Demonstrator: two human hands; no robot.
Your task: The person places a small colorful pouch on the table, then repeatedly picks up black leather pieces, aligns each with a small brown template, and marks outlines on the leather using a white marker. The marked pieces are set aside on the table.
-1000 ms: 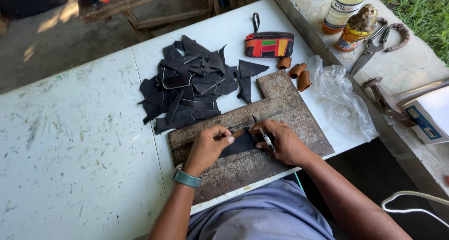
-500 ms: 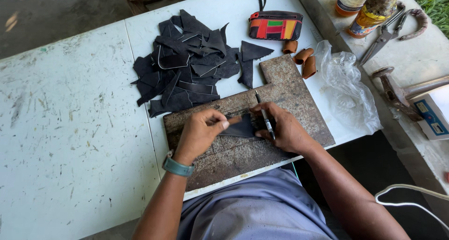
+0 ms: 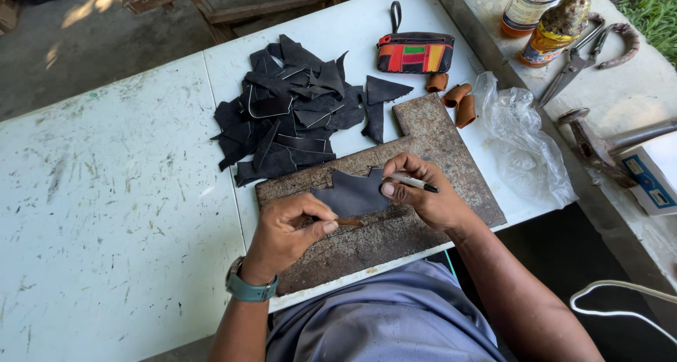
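Dark leather piece point(image 3: 352, 192) lies on our stone slab point(image 3: 451, 157), pinned by our right hand point(image 3: 423, 196), which grips a pen point(image 3: 416, 183). Our left hand point(image 3: 289, 231) pinches a small brown tool point(image 3: 347, 222) beside it, leather scraps point(image 3: 289, 111) piled on the tabletop point(image 3: 106, 192).

Dark navy-black leather piece point(image 3: 350, 194); same-coloured scrap pile point(image 3: 296, 111). Rusty brown-grey cutting board point(image 3: 451, 154). White scuffed tabletop point(image 3: 106, 192). Black pouch point(image 3: 415, 53) with red, green, yellow stripes. Tan leather rolls point(image 3: 457, 101). Teal watch strap point(image 3: 250, 289).
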